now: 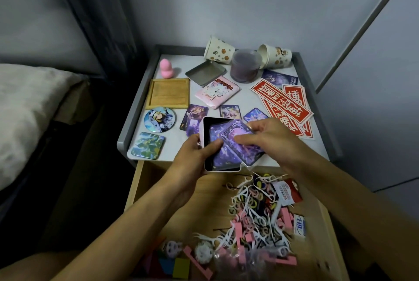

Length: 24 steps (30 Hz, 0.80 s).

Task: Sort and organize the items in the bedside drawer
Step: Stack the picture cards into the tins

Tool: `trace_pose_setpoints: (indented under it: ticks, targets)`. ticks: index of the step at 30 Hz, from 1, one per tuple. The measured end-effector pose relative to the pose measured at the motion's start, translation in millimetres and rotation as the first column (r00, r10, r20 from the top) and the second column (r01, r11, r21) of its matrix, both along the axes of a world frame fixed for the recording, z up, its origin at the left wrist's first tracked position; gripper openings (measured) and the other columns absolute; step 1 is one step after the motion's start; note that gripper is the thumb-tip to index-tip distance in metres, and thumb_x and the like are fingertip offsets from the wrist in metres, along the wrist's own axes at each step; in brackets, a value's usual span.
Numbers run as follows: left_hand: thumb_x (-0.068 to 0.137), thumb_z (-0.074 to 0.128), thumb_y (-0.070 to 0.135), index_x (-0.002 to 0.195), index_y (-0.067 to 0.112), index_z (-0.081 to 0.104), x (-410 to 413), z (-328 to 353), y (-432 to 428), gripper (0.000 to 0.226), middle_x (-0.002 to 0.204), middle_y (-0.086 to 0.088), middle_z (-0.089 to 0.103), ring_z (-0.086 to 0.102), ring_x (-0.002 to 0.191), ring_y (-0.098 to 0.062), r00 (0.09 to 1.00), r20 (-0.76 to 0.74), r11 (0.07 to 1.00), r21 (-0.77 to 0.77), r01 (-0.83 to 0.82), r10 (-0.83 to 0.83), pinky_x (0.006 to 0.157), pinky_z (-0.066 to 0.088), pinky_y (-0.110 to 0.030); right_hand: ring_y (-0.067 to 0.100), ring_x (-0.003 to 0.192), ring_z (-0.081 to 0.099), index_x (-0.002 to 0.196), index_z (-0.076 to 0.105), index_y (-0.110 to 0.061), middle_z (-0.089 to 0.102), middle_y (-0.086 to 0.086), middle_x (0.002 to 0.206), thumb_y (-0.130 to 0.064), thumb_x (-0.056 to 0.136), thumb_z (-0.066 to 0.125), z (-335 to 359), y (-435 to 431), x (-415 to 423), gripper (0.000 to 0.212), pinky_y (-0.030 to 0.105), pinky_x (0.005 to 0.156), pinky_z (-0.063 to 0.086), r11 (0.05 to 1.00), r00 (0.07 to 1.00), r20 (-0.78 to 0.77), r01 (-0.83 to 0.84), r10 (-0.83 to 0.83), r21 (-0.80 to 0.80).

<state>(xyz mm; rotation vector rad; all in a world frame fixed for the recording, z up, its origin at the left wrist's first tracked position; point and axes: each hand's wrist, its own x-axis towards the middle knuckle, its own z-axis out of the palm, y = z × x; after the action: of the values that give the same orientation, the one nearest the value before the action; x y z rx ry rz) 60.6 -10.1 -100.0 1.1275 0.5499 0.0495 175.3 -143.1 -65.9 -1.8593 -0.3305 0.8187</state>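
- The left hand [195,156] is gripping a small tin box [207,126] by its left and near sides, thumb curling over the near-left rim, and is holding it above the near edge of the desk [172,152].
- The right hand [269,138] is pinching a purple card [235,144] between thumb and fingers; the card is sitting tilted across the right side of the tin box, its right corner sticking out past the rim.
- A second card [213,136] is lying flat inside the tin box.
- The drawer [136,181] is standing open at the near side, below both forearms. It is holding a loose heap of white floss picks [247,192], small coloured hair ties, pink plastic pieces, a red-and-white sachet [284,193] and coloured blocks [179,265].
- On the desk, three loose cards [196,117] are lying just beyond the tin box.
- At the left, a round badge [159,119], a square badge [148,145], a wooden tray [169,92] and a pink sponge [164,67] are sitting.
- At the far side, a tin lid [205,73], a pink packet [216,92], a translucent jar [244,65] and two tipped paper cups [218,51] are resting.
- Red stickers [285,99] are overlapping at the right.
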Motion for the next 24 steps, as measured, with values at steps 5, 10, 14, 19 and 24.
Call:
trace_pose_setpoints:
  ticks: [5, 10, 14, 19, 24]
  targets:
    - [0.098, 0.055, 0.022, 0.122, 0.004, 0.061, 1, 1, 2, 0.031, 0.107, -0.012, 0.074, 0.073, 0.092, -0.020, 1.000, 0.011, 0.989, -0.147, 0.010, -0.009, 0.074, 0.060, -0.031, 0.027, 0.084, 0.074, 0.099, 0.070, -0.001, 0.076, 0.014, 0.091, -0.002, 0.085, 0.069, 2, -3, 9, 0.014, 0.033, 0.076, 0.060, 0.999, 0.999, -0.051, 0.014, -0.012, 0.036]
    - [0.098, 0.056, 0.021, 0.124, 0.006, 0.059, 2, -2, -1, 0.030, 0.111, -0.012, 0.073, 0.071, 0.098, -0.024, 1.000, 0.001, 0.990, -0.141, 0.016, -0.016, 0.076, 0.061, -0.035, 0.025, 0.081, 0.074, 0.103, 0.069, -0.001, 0.076, 0.013, 0.090, -0.003, 0.086, 0.069, -2, 0, 4, 0.017, 0.033, 0.072, 0.060, 1.000, 0.999, -0.051, -0.012, 0.013, 0.017]
    - [0.099, 0.054, 0.019, 0.125, 0.007, 0.058, 2, -5, -2, 0.029, 0.110, -0.010, 0.074, 0.072, 0.094, -0.021, 1.000, -0.002, 0.991, -0.130, 0.016, -0.017, 0.076, 0.060, -0.033, 0.020, 0.080, 0.074, 0.104, 0.069, -0.004, 0.076, 0.009, 0.091, -0.005, 0.086, 0.070, -2, 0, 2, 0.018, 0.030, 0.071, 0.060, 0.999, 0.999, -0.025, -0.042, 0.042, -0.020]
    - [0.099, 0.054, 0.020, 0.126, 0.006, 0.058, 3, -6, -2, 0.030, 0.110, -0.011, 0.074, 0.072, 0.097, -0.022, 1.000, -0.008, 0.991, -0.130, 0.011, -0.012, 0.080, 0.060, -0.035, 0.020, 0.079, 0.074, 0.098, 0.069, -0.007, 0.077, 0.007, 0.088, -0.005, 0.089, 0.067, -3, 1, -4, 0.010, 0.029, 0.070, 0.060, 1.000, 1.000, -0.024, 0.001, 0.000, 0.003]
    - [0.098, 0.056, 0.020, 0.125, 0.004, 0.059, 3, -8, -4, 0.031, 0.107, -0.011, 0.074, 0.073, 0.091, -0.021, 0.999, -0.038, 0.987, -0.160, -0.029, 0.023, 0.083, 0.059, -0.039, 0.022, 0.078, 0.075, 0.096, 0.069, -0.011, 0.076, 0.008, 0.087, -0.006, 0.091, 0.064, -6, 4, -10, 0.008, 0.038, 0.075, 0.061, 0.998, 0.998, -0.018, 0.065, -0.065, 0.004]
